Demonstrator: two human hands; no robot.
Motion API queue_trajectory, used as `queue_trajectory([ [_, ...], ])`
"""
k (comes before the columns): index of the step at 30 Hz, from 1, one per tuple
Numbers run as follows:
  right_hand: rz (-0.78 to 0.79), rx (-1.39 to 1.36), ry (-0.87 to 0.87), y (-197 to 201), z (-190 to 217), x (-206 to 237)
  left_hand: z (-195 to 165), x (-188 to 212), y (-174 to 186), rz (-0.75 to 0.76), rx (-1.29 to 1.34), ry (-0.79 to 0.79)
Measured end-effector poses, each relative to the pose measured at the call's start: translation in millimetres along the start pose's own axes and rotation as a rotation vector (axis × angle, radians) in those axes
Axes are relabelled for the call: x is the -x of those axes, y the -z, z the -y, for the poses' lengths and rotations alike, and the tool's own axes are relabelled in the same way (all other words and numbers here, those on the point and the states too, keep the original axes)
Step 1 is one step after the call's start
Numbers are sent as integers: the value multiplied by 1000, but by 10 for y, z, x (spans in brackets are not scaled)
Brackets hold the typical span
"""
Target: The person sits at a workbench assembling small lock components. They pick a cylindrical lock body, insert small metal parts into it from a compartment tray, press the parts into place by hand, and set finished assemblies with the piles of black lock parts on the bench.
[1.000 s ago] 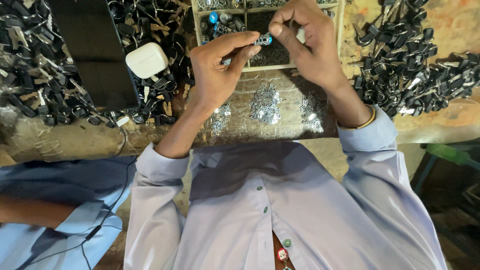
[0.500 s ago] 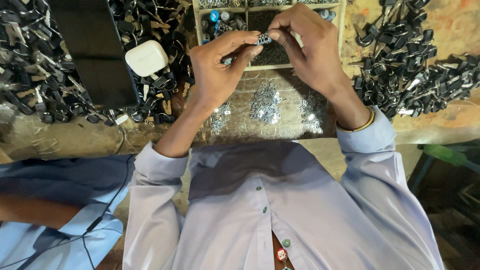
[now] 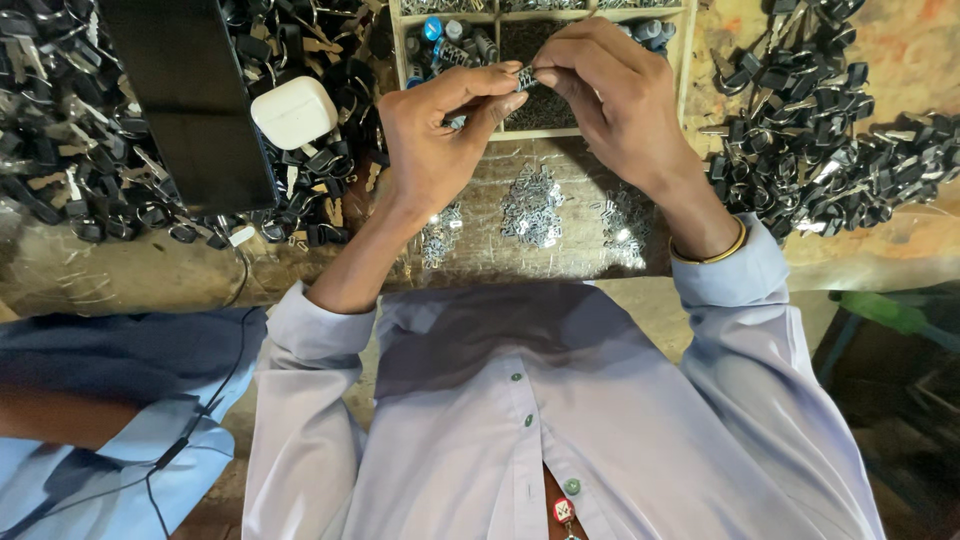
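Silvery small metal piece [image 3: 526,77] pinched between hands.

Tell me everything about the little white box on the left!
The little white box is a small case with rounded corners, smooth and glossy like plastic. A thin seam runs across it and it looks closed. It lies slightly tilted on a heap of black keys, right beside a flat black slab and touching its edge. Neither hand touches it; the left hand is nearest.

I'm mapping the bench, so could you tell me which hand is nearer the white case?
Left. The left hand is just right of the white case; the right hand lies farther right, beyond the left hand.
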State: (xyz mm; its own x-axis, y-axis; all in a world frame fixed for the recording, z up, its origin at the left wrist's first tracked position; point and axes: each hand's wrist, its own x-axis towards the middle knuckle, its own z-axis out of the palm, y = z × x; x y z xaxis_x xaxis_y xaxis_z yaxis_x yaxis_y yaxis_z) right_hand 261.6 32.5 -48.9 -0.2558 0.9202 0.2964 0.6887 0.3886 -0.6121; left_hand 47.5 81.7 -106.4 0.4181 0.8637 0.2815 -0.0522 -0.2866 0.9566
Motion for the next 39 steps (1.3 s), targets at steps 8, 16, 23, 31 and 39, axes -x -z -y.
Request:
queue_trajectory([
  [8, -49, -83, 1, -81, -51, 11, -4, -18, 29, 17, 3, -33],
  [16, -20, -374, -149, -112, -67, 41, -46, -14, 37, 6, 13, 3],
  [23, 11, -160, -58, 6, -1, 2, -31, 1, 39, 13, 27, 16],
  [31, 41, -104, -55, 59, -2, 5, -1, 4, 39, 33, 12, 18],
  [39, 50, -34, 8, 85, -75, 43, 20, 3, 37, 60, -46, -24],
])
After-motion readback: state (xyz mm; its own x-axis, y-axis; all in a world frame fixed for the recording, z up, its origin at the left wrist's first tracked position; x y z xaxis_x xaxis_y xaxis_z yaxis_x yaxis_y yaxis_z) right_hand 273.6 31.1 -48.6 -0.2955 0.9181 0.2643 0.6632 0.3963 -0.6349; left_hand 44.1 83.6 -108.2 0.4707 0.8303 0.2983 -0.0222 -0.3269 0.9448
